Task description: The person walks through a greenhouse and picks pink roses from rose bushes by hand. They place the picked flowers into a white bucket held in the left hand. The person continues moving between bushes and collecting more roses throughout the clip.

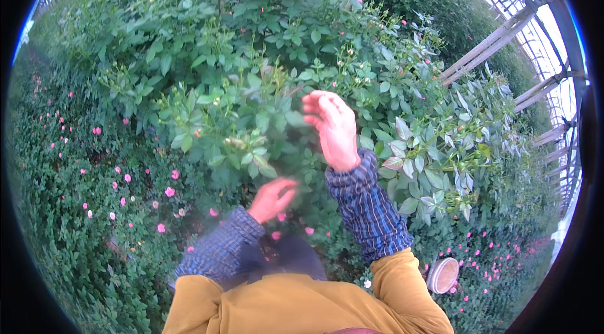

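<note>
Rose bushes (189, 107) with green leaves and small buds rise in front of me. My right hand (333, 129) is raised beside the leafy shoots, its fingers loosely bent toward the left and apart. Nothing shows in it. Lower and to the left, my left hand (274, 199) is somewhat blurred, with thumb and fingers apart and nothing visible between them. It is just below a leafy shoot (251, 155); whether it touches the leaves I cannot tell. Blue checked sleeve covers (368, 205) lie over both forearms.
Pink flowers (170, 192) dot the low growth at left and right. A round, pale container (445, 274) lies among the plants at the lower right. Pale slanted posts (487, 44) and a curved greenhouse frame (576, 73) stand along the right.
</note>
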Available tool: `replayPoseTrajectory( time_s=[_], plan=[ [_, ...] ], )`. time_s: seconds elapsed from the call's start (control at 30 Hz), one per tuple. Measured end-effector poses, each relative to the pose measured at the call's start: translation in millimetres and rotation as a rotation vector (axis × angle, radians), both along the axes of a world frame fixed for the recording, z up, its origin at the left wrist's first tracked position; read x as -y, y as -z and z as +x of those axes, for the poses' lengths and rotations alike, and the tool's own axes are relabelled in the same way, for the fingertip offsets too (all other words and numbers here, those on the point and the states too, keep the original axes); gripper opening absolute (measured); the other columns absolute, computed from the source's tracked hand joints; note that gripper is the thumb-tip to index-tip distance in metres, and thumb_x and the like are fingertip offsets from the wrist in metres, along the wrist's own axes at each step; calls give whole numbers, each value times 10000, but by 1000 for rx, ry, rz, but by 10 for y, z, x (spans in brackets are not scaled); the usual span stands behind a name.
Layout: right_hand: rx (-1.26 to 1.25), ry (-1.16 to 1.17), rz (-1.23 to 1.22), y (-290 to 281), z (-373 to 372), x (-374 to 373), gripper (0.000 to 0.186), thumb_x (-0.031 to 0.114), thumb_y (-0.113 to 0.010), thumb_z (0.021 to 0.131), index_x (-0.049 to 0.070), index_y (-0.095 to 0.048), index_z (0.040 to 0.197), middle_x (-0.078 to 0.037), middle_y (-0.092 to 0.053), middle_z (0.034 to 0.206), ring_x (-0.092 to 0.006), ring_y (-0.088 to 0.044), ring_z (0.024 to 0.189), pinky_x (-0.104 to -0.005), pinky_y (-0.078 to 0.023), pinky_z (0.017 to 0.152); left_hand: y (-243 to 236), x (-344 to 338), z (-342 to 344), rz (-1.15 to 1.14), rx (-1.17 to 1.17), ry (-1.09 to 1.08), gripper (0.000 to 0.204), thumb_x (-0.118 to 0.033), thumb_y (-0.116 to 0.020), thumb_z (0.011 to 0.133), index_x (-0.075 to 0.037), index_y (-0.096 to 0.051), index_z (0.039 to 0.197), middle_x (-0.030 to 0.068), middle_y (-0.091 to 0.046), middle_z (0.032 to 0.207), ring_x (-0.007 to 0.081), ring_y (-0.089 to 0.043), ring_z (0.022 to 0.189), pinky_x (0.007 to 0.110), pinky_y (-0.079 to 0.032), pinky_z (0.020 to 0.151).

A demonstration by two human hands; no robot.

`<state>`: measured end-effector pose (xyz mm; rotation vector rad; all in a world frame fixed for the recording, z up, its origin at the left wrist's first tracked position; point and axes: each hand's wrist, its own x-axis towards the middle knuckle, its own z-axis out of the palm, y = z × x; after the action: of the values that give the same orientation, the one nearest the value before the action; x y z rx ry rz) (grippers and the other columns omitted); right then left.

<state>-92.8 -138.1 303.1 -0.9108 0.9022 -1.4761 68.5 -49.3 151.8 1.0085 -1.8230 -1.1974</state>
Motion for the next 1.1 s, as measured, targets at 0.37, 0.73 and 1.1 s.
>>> replayPoseTrajectory(
  time_s=[0.37,0.73,1.1],
  plan=[
    [-380,440,127,778,-154,1634,292,170,-499,874,36,-579,1120,-81,-606,1035,-141,-549,901,-264,-423,761,-166,324,-436,-125,29,-133,519,-73,-606,794,-48,-440,1284,176,-467,1228,306,-513,1082,344,-466,849],
    [-519,931,268,1044,-689,3439,347,95,-438,821,-26,-554,1125,-212,-591,1096,-318,-565,1016,-368,-420,907,138,1669,-1334,-160,-424,-538,537,62,-511,779,-25,-385,1294,123,-412,1271,203,-505,1046,291,-484,785],
    [-1141,1165,59,1456,-2187,4992,378,151,-587,746,-3,-537,1088,-236,-587,1048,-345,-588,940,-394,-465,815,581,2760,-1385,-104,-394,-573,438,53,-493,823,2,-424,1253,128,-549,1116,178,-540,961,274,-460,752]
  ],
)
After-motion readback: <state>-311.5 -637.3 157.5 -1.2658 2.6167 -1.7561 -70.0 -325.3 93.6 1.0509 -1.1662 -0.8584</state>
